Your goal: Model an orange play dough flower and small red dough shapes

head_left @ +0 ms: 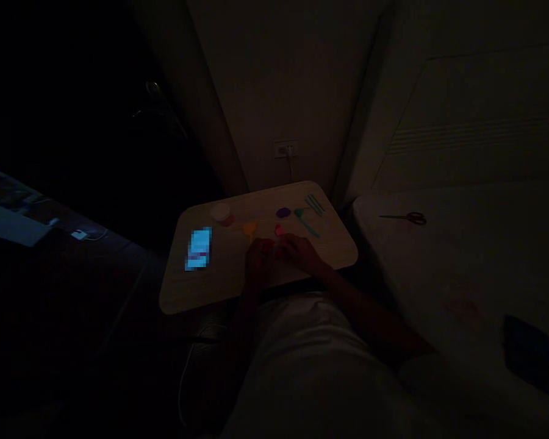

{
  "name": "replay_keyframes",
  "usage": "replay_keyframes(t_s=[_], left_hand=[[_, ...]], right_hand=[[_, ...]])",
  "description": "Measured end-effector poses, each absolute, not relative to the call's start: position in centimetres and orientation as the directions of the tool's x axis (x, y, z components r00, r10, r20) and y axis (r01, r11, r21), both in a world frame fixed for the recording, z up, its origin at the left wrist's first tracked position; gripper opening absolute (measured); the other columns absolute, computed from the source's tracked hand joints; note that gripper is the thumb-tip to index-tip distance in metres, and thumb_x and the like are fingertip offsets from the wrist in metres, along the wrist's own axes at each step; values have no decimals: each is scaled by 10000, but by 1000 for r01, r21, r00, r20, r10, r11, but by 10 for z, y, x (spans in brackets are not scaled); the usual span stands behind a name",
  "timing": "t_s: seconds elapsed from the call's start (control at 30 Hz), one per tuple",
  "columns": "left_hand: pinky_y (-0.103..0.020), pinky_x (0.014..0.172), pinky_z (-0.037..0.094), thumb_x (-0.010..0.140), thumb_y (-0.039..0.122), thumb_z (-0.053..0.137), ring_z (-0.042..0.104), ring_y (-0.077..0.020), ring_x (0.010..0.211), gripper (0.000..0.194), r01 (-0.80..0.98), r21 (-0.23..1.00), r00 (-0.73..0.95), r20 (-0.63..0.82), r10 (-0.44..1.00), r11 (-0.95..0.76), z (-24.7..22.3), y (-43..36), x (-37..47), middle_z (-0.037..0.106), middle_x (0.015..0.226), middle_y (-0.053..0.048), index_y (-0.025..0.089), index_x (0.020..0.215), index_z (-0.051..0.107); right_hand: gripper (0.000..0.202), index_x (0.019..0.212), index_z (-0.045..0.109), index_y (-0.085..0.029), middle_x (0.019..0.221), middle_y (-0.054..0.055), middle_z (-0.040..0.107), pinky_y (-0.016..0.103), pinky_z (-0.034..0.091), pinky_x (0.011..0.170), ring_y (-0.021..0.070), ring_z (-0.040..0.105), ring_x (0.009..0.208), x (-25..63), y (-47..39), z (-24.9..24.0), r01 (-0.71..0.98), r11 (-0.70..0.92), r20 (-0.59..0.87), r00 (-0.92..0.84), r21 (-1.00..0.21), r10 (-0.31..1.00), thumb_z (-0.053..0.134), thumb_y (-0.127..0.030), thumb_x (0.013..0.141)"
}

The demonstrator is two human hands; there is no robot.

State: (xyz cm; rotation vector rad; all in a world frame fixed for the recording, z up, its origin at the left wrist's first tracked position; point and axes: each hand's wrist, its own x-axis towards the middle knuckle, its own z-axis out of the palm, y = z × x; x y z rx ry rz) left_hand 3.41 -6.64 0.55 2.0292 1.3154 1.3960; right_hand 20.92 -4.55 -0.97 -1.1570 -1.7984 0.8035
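Note:
The room is very dark. Over the front of a small wooden-topped table (224, 280), my left hand (258, 259) and my right hand (301, 251) are close together with fingers curled in. Something small seems to be between the fingertips, but I cannot make it out. Just beyond my right hand lies a small bright pink-red lump (279, 230). An orange flat-headed tool (249, 229) rests beyond my left hand, its lower end near the fingers. Farther back are a purple lump (283, 212) and a teal tool with a long handle (310, 227).
Several thin teal sticks (315, 204) lie at the table's back right. A tub with a pale lid (222, 214) stands back left, near a glowing blurred-out screen (198, 249). Scissors (409, 217) and a dark flat object (528, 353) lie on the pale surface at right.

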Motion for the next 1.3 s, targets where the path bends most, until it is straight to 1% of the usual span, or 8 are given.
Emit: replay_keyframes(t_s=[0.1,0.17,0.3,0.43,0.6,0.87,1.13,1.3], left_hand=[[-309,803,498,970,241,533,616,-182,867,116,503,702,86,540,837,-505,6,-67,34,662,929,-40,206,984,643],[-307,798,498,977,253,530,614,-181,861,124,503,704,81,539,839,-501,6,-67,34,662,925,-40,206,987,644],[-305,791,492,976,253,526,610,-181,856,124,504,700,93,539,837,-506,6,-67,34,655,919,-39,204,980,640],[-306,790,491,968,250,535,608,-181,855,107,499,705,92,535,840,-504,6,-67,34,650,915,-36,206,974,633],[-298,771,489,960,239,537,602,-175,832,102,488,712,79,540,838,-505,7,-67,35,638,900,-31,209,972,633],[-304,770,484,971,263,532,602,-180,828,113,508,703,80,537,840,-497,5,-66,33,641,892,-30,212,973,632],[-308,788,490,981,271,527,609,-182,853,120,497,701,92,542,835,-510,5,-66,34,654,916,-37,212,968,631],[-320,808,494,985,273,514,609,-188,867,135,523,693,88,535,840,-496,5,-66,34,652,915,-38,214,972,635]], right_hand=[[358,784,707,-194,700,16,689,259,406,679,165,603,680,210,-46,-8,397,390,281,-305,-831,910,468,-320,1019],[359,774,729,-196,733,17,726,260,421,702,168,635,704,210,-45,-8,384,407,282,-340,-829,897,480,-295,1012],[253,816,741,-200,857,24,765,267,447,761,177,676,785,209,-44,-11,337,419,316,-319,-844,894,539,-247,961],[155,949,713,-193,824,17,728,258,434,689,162,622,713,208,-45,-12,340,373,310,-225,-863,924,590,-281,918],[201,1055,658,-189,809,14,691,255,412,623,159,577,661,208,-47,-10,368,373,321,-195,-852,927,604,-301,896],[275,1153,702,-199,1142,98,754,339,515,892,226,696,987,208,-42,-19,326,461,407,-221,-826,886,540,-290,950],[207,946,741,-188,800,35,752,268,462,697,187,657,718,210,-47,-7,371,380,292,-272,-848,917,570,-303,959],[264,866,708,-183,758,24,705,259,408,663,170,607,686,209,-46,-9,376,389,318,-237,-841,918,530,-338,985]])
